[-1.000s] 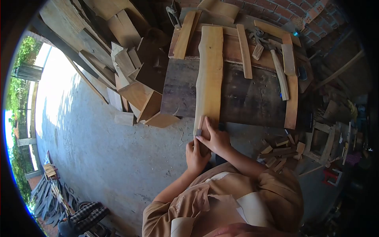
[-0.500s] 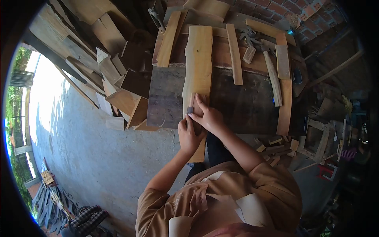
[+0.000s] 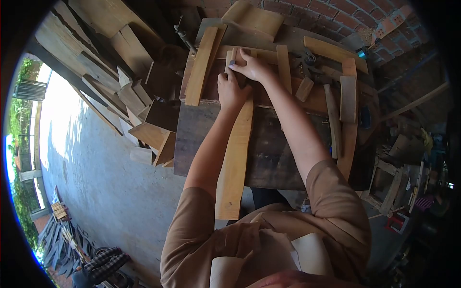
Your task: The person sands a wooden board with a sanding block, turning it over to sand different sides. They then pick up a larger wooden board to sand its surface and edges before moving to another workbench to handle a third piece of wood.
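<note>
Hands + block now plank far end

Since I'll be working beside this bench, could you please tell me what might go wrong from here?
The plank overhangs the workbench's near edge with no clamp visible, so it may tip or slide. The left hand and right hand work the small block at the far end, beside a loose slat that could get knocked.
</note>
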### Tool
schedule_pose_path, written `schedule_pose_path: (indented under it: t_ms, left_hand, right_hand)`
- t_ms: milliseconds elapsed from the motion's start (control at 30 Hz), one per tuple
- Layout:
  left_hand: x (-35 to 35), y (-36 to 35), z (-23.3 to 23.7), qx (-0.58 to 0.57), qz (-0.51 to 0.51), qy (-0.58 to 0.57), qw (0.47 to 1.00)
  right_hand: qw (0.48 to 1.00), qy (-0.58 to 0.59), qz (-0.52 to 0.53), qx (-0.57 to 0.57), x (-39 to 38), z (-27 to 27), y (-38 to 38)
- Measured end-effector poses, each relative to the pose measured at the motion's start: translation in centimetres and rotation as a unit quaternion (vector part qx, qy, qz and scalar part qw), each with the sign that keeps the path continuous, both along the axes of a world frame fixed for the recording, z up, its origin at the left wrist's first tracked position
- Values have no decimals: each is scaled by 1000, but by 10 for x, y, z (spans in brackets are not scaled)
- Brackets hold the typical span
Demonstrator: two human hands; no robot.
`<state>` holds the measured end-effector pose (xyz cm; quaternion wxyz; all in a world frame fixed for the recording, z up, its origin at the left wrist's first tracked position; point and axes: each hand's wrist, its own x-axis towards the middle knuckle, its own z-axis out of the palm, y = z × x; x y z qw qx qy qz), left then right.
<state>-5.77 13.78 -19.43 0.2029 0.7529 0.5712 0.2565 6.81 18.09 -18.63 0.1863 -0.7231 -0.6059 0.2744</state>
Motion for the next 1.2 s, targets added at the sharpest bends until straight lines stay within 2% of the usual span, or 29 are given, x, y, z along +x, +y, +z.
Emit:
schedule_pose_path:
  t_ms: [33, 100, 167, 267, 367, 400, 533, 600, 800, 967, 1000, 1100, 1167, 1200]
  left_hand:
    - [-9, -15, 3, 14, 1, -12, 1000]
    - [-37, -60, 0, 58, -17, -32, 998]
    - [-72, -124, 7, 60, -5, -39, 997]
    - [-131, -231, -2, 32, -15, -53, 998]
    - [-178, -336, -19, -58, 16, -60, 996]
    - [-190, -359, -17, -94, 19, -60, 994]
    - [-208, -396, -22, -85, 22, -69, 994]
    - [-203, -386, -27, -53, 2, -49, 997]
    - [-153, -306, -23, -7, -6, -17, 1000]
    - [-87, -195, -13, 7, -19, -48, 999]
    - [-73, -169, -19, 23, -25, -42, 999]
    - [-25, -85, -14, 34, -26, -29, 999]
    - [7, -29, -11, 37, -23, -41, 998]
    - [21, -6, -8, 42, -16, -35, 998]
  right_hand:
    - [1000, -25, 11, 1, -11, 9, -21]
    - [997, 0, -3, -71, -39, 48, -74]
    - [999, -25, -9, -36, -75, 43, -135]
    - [995, -74, 50, -43, -140, 28, -238]
    - [992, -94, 68, -47, -196, 2, -336]
    - [993, -89, 65, -51, -207, 4, -357]
    - [996, -75, 46, -28, -223, 1, -397]
    - [997, -67, 16, 19, -219, -5, -392]
    - [993, -112, -34, 32, -180, -12, -320]
    - [990, -117, -73, 31, -116, -7, -212]
    - [991, -106, -82, 3, -101, -2, -186]
    - [990, -98, -96, 19, -51, -3, -103]
    - [992, -86, -86, -40, -20, 11, -46]
    - [992, -87, -85, -24, -8, 11, -24]
